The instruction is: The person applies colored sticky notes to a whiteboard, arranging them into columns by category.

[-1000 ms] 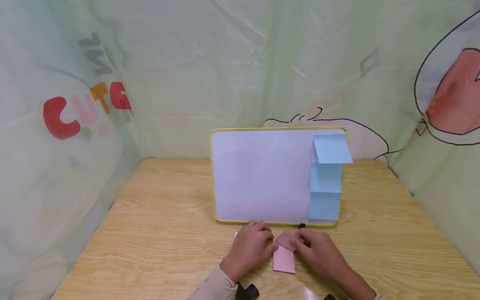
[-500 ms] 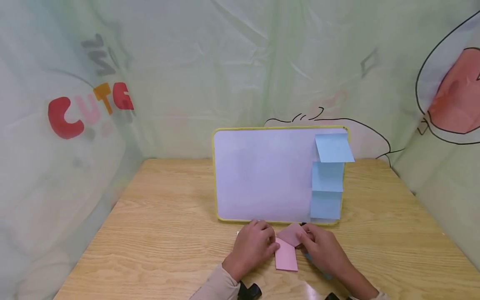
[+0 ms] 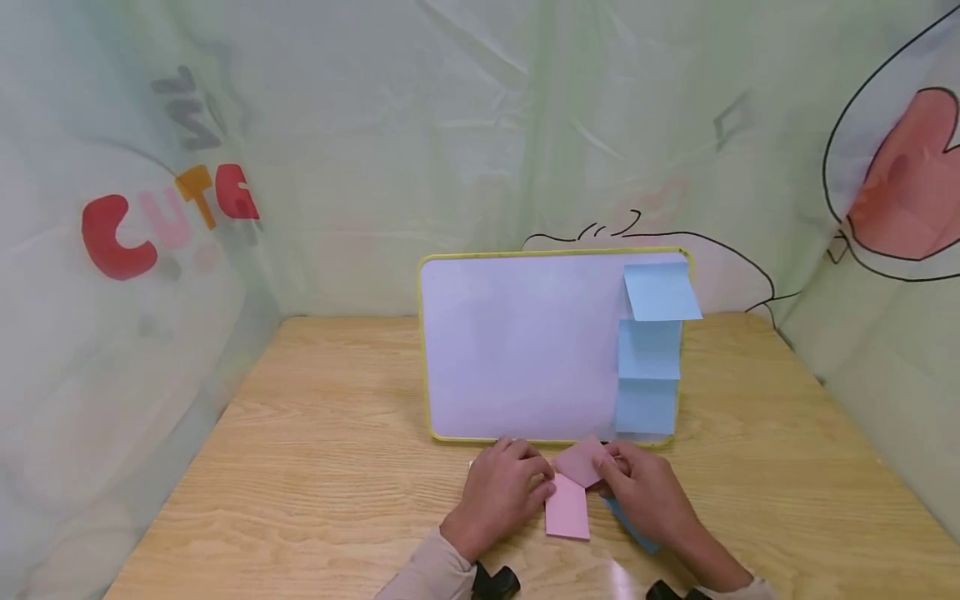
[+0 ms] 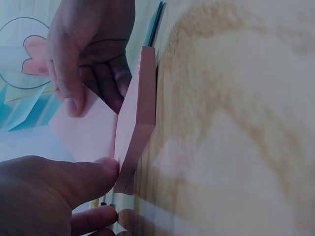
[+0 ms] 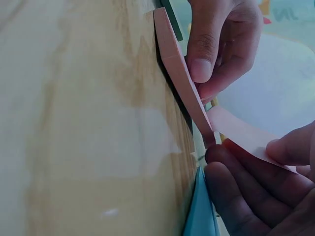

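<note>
A pad of pink sticky notes (image 3: 567, 512) lies on the table in front of the whiteboard. My left hand (image 3: 504, 493) grips its left side, the thumb (image 4: 93, 177) pressing on the top near the edge. My right hand (image 3: 651, 493) pinches a single pink sticky note (image 3: 581, 462) between thumb and fingers. That sheet is lifted and slanted up to the right, and its far edge still meets the pad near my left thumb. Partly beneath my right hand lies a blue sticky note pad (image 3: 633, 529).
The yellow-framed whiteboard (image 3: 521, 350) stands upright behind the hands. Three blue sticky notes (image 3: 648, 350) run down its right side, the top one tilting outward. A dark green edge (image 5: 172, 19) shows beyond the pink pad. Printed curtains (image 3: 375, 150) enclose the wooden table (image 3: 322, 417).
My right hand has raised the pink sheet away from the pad, up and to the right, exposing more of the pad and the blue pad. The left hand stays in place.
</note>
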A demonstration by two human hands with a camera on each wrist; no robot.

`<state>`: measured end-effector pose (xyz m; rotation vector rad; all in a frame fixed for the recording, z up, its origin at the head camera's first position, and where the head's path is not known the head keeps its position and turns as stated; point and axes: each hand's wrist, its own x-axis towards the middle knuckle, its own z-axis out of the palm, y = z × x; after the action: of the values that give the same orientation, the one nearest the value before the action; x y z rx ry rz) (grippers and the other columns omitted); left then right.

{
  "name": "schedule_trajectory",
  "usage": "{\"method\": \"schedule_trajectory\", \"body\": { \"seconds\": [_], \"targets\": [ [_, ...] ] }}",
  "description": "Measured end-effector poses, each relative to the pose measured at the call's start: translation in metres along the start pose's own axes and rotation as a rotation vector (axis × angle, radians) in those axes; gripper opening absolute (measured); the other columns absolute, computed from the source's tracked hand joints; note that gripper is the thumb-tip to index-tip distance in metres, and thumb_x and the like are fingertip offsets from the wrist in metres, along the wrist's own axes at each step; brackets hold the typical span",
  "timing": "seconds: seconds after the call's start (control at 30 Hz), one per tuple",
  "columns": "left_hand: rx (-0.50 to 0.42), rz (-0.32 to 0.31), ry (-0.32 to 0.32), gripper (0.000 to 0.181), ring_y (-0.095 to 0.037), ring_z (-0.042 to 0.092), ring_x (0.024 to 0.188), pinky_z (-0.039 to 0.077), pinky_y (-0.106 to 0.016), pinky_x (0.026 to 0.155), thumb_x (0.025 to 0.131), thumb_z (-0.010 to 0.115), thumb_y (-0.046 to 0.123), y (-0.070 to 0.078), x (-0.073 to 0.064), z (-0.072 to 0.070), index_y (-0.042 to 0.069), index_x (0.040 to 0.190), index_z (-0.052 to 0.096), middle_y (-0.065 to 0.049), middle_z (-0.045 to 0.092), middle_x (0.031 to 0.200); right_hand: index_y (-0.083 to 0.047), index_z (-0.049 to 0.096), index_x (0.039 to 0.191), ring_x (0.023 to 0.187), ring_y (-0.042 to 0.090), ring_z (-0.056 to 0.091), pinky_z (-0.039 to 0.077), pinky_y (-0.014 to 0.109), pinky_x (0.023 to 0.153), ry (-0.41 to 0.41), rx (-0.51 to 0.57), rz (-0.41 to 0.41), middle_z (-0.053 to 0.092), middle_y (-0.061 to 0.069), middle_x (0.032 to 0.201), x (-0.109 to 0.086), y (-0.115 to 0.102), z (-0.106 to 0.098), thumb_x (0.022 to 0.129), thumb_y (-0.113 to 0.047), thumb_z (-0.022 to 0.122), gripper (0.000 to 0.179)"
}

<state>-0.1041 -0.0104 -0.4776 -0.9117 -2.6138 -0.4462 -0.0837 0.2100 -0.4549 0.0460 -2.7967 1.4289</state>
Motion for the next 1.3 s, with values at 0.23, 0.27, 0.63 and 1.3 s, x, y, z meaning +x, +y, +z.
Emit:
{"method": "schedule_trajectory", "body": {
  "seconds": [0.23,0.27,0.63,1.3],
  "targets": [
    [0.023,0.017,0.032,0.005,-0.009,0.058,0.091,0.048,-0.025,0.073,0.088,0.077,0.036,-0.001,0.001,-0.002,0.031,0.089,0.079,0.011,0.066,0.097,-0.003,0.071,0.109,0.073,0.010,0.067,0.049,0.024,0.064,0.066,-0.046,-0.007,0.072,-0.004,0.077,0.003,0.001,-0.001,0.101,-0.022,0.062,0.022],
    [0.026,0.018,0.034,0.005,-0.009,0.058,0.091,0.048,-0.025,0.073,0.088,0.078,0.036,-0.001,0.001,-0.002,0.031,0.089,0.079,0.011,0.066,0.097,-0.003,0.072,0.108,0.074,0.010,0.065,0.048,0.025,0.063,0.077,-0.053,-0.014,0.072,-0.004,0.077,0.003,0.001,-0.002,0.101,-0.022,0.063,0.022],
    [0.043,0.028,0.011,0.006,-0.009,0.059,0.093,0.049,-0.026,0.075,0.090,0.075,0.036,-0.003,0.000,-0.004,0.032,0.092,0.079,0.011,0.067,0.100,-0.002,0.072,0.105,0.064,0.006,0.055,0.040,0.024,0.053,0.182,-0.017,-0.062,0.073,0.000,0.077,0.008,0.002,-0.008,0.100,-0.026,0.065,0.026],
    [0.050,0.021,0.014,0.021,-0.008,0.057,0.093,0.048,-0.026,0.077,0.086,0.075,0.049,0.001,0.000,-0.003,0.030,0.093,0.077,0.012,0.065,0.099,-0.006,0.071,0.101,0.066,0.005,0.063,0.040,0.026,0.048,0.220,0.022,-0.278,0.074,0.003,0.081,0.022,-0.033,-0.021,0.097,-0.018,0.068,0.013]
  ]
}}
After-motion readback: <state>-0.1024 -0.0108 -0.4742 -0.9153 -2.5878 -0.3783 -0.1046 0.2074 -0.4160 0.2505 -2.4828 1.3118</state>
